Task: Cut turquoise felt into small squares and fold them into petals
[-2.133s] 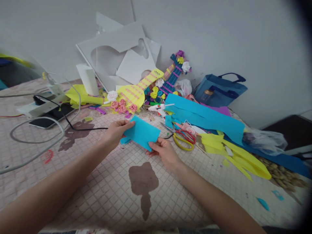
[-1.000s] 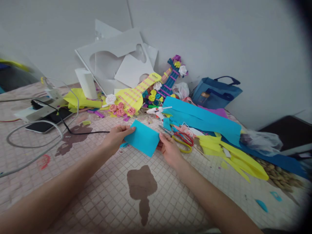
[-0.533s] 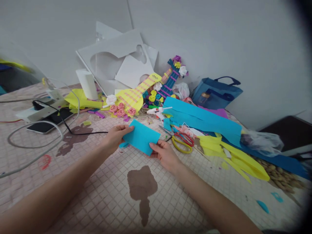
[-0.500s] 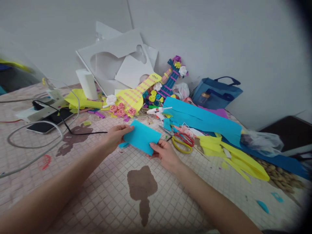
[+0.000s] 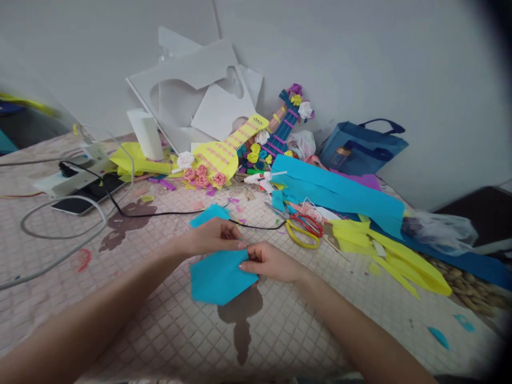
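A piece of blue crepe paper [image 5: 220, 278] hangs tilted toward me over the middle of the table. My left hand [image 5: 216, 234] pinches its upper edge, fingers curled. Close beside it, my right hand [image 5: 270, 261] grips the paper's right corner between thumb and fingers. Behind my left hand another blue paper piece [image 5: 210, 214] lies on the table. Scissors [image 5: 303, 229] with red and yellow handles lie to the right of my hands, and a white glue gun [image 5: 260, 178] rests farther back.
A yellow paper guitar [image 5: 218, 160] with pink paper roses stands at the back, near a blue one [image 5: 282, 133]. Long blue crepe paper [image 5: 340, 189] and yellow strips [image 5: 396, 256] lie at right. A power strip [image 5: 66, 178], phone [image 5: 86, 197] and cables are at left.
The blue paper has been turned and lowered toward me, and my hands have come together at its upper right edge. The blue piece behind is now more exposed. The view has shifted slightly.
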